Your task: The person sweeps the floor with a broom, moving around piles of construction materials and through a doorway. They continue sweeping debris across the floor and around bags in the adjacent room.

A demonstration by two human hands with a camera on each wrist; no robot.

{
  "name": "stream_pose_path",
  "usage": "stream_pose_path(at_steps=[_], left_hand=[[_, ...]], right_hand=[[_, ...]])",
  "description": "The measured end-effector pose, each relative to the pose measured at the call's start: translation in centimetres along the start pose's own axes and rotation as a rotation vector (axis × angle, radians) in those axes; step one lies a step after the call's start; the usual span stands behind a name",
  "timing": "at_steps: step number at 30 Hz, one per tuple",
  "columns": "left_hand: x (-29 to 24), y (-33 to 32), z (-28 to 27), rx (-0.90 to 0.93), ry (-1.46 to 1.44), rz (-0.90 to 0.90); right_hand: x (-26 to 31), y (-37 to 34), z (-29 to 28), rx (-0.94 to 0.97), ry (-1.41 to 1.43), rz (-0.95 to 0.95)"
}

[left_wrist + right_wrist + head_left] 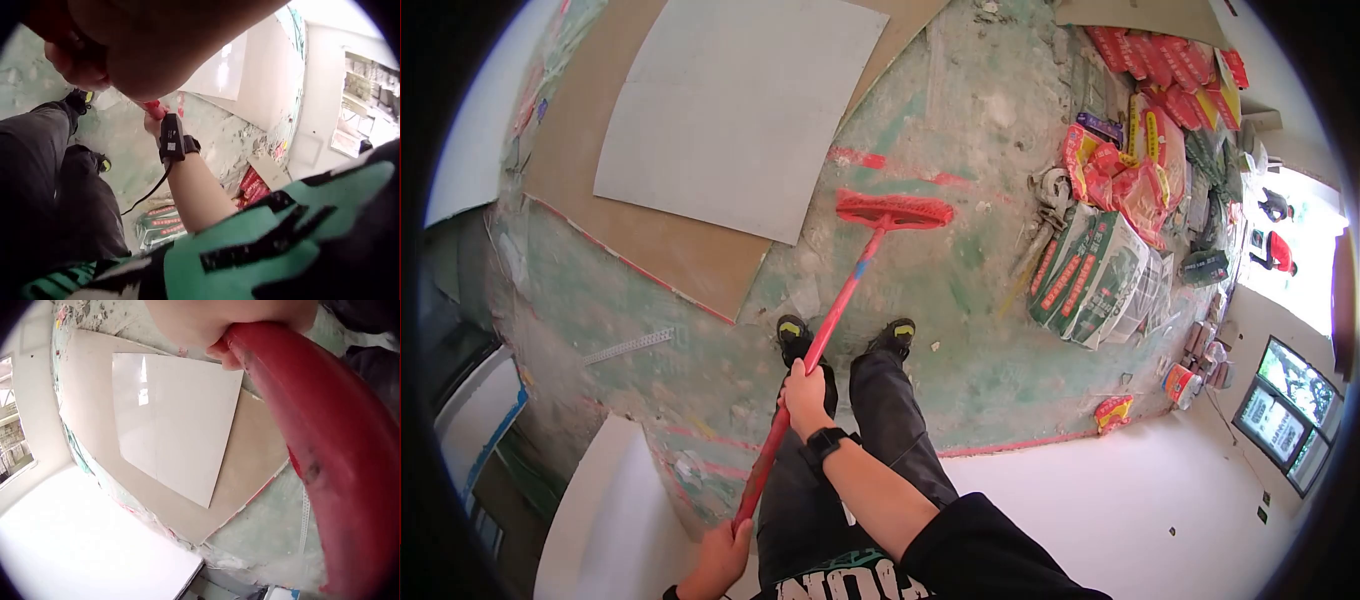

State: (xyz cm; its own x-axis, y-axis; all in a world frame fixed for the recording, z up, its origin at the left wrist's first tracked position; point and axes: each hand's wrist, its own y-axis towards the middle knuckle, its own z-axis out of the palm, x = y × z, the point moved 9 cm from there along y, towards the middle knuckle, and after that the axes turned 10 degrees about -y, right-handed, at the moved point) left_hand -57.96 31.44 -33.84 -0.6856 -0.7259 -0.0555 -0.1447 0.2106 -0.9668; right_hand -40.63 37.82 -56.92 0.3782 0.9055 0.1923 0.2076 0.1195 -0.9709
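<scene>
A red push broom (895, 211) slants across the head view, its bristled head on the dusty green floor and its handle running back between the person's legs. Partway up the handle, the right hand (805, 398), with a dark band at its wrist, wraps its fingers round the red shaft. Lower in the picture, near the handle's end, the left hand (718, 560) grips it too. From the right wrist, the red handle (325, 437) fills much of the view and runs into the curled right hand (250, 319). The left hand (125, 56) looms dark and close in the left wrist view.
A pale board (720, 110) lies on a larger brown sheet (680, 240) at the left. Red bags (1130, 170) and a green-and-white sack (1090, 275) are piled at the right. A perforated strip (630, 345) lies on the floor. White wall (1080, 510) borders the lower right.
</scene>
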Motion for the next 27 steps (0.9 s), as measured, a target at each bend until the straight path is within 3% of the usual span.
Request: stream_pose_path(at_steps=[7, 10, 13, 17, 19, 21, 23, 25, 27], left_hand=[[-2.3, 1.0, 4.5, 0.029, -0.052, 0.091], [-3.3, 4.2, 6.2, 0.101, -0.156, 0.073], [-3.6, 6.4, 7.1, 0.149, -0.242, 0.03], [-2.5, 6.5, 6.9, 0.179, -0.382, -0.058], [-0.6, 5.0, 7.5, 0.386, -0.571, -0.239], [1.6, 3.2, 6.5, 0.44, -0.623, -0.285], [2.6, 1.2, 6.8, 0.495, -0.688, -0.322], [2.9, 0.8, 5.1, 0.367, -0.52, -0.322], [2.7, 0.7, 4.9, 0.331, -0.449, -0.342]], right_hand=[[4.7, -0.1, -5.0, -0.008, 0.072, -0.101], [8.0, 2.2, -6.5, -0.041, 0.051, -0.209], [9.4, 4.5, -5.6, -0.035, 0.02, -0.196], [7.2, 6.2, -3.9, -0.118, -0.184, -0.177], [5.3, 5.6, -3.9, -0.223, -0.375, -0.249], [1.8, 5.2, -3.6, -0.313, -0.475, -0.384], [-1.5, 4.1, -3.4, -0.265, -0.524, -0.232], [-1.4, 1.4, -3.0, -0.117, -0.269, -0.043], [-1.4, 1.3, -3.3, -0.091, -0.137, -0.007]])
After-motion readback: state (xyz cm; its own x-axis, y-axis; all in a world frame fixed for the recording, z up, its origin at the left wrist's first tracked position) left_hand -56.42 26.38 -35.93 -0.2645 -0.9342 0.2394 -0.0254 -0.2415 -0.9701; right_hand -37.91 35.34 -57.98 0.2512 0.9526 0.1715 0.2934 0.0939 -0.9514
